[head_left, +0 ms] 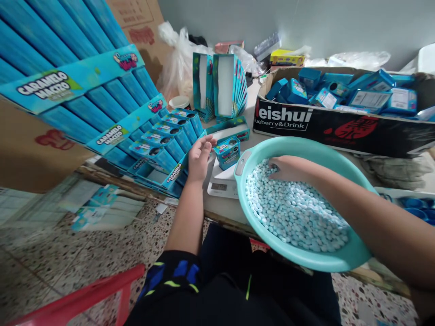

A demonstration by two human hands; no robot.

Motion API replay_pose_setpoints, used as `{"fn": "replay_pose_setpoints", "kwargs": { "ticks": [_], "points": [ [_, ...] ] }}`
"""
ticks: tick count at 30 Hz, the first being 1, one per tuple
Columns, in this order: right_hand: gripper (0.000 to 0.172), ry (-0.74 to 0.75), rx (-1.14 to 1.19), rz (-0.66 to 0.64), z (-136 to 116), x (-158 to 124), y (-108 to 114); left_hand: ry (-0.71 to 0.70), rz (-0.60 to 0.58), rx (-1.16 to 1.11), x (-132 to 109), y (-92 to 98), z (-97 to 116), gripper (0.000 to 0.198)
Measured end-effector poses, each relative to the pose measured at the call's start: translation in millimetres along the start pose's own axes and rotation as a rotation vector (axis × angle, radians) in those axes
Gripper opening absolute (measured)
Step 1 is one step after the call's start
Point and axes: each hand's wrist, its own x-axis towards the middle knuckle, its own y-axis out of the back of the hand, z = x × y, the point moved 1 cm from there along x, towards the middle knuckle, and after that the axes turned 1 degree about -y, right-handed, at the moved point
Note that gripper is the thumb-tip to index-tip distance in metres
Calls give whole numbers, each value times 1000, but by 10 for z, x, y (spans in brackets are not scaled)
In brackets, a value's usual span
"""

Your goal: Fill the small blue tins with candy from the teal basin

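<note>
A small turquoise candy box (228,154) stands on the white kitchen scale (222,189), its display lit but too blurred to read. My left hand (201,156) is beside the box, fingers stretched out toward its top left edge and holding nothing; whether they touch it I cannot tell. To the right, a mint-green plastic basin (340,158) holds a heap of pale blue and white candies (292,208). My right hand (288,168) reaches into the heap at the far left of the basin, fingers curled around candies and partly buried.
Display trays (112,136) filled with turquoise boxes are stacked at left. Folded trays (224,86) stand behind the scale. A black carton (306,120) full of turquoise boxes is behind the basin. A red stool (84,294) is at lower left.
</note>
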Motion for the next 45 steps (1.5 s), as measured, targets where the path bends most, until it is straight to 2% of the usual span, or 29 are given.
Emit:
{"fn": "replay_pose_setpoints", "kwargs": {
  "ticks": [20, 22, 25, 26, 28, 30, 31, 32, 35, 36, 37, 39, 41, 45],
  "points": [
    [31, -5, 22, -6, -25, -35, 29, 20, -74, 82, 2, 17, 21, 61],
    [32, -1, 21, -4, -18, -30, 22, 17, -141, 72, -5, 12, -26, 62],
    [32, 6, 19, 2, -21, -24, 20, 50, -282, 89, -22, -34, -173, 78],
    [32, 8, 20, 4, -24, -21, 21, 57, -288, 117, -26, -53, -214, 79],
    [31, 14, 24, 8, -29, -13, 22, 24, -214, 212, -33, -88, -217, 65],
    [31, 22, 32, 20, -26, 0, 21, -111, -104, 344, -47, -116, -60, 49],
    [30, 28, 40, 27, -20, 9, 20, -206, -96, 419, -58, -133, 77, 46],
    [30, 34, 50, 35, -13, 17, 20, -305, -136, 495, -71, -155, 240, 46],
    [26, 48, 86, 50, 11, 33, 33, -500, -493, 696, -102, -253, 721, 56],
    [25, 52, 95, 55, 15, 33, 42, -534, -582, 741, -104, -287, 840, 56],
    [24, 56, 100, 59, 15, 30, 54, -566, -624, 775, -99, -320, 928, 55],
    [23, 62, 107, 65, 6, 16, 80, -631, -598, 818, -79, -378, 1014, 50],
    [23, 66, 112, 64, -12, -2, 103, -671, -579, 837, -58, -420, 1006, 47],
    [21, 61, 118, 71, -49, -31, 136, -709, -696, 863, -42, -448, 903, 46]
  ]
}}
